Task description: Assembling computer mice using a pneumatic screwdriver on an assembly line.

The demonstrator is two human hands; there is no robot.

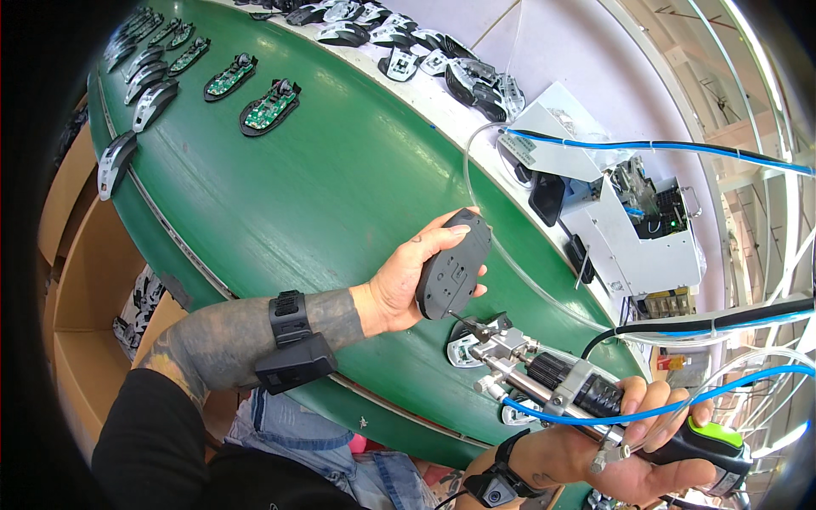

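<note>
My left hand point(393, 287) is closed around a black computer mouse point(450, 272), held above the green belt with its underside showing. In my right hand point(654, 433) is a powered screwdriver point(586, 387) with a black and metal body, a blue hose and a green patch on its rear end. Its thin bit points left and meets or nearly meets the lower end of the mouse; I cannot tell if they touch. Beneath the screwdriver, a white and black mouse shell point(464, 352) lies on the belt, and another shell point(519, 411) lies nearer to me.
The green belt point(340, 178) carries mouse bases with green circuit boards point(270, 105) and grey shells point(116, 163) at the far left. More mouse parts point(476, 83) crowd the white ledge. A white screw-feeding machine point(637, 255) stands right, with hoses crossing. Cardboard boxes point(93, 306) stand left.
</note>
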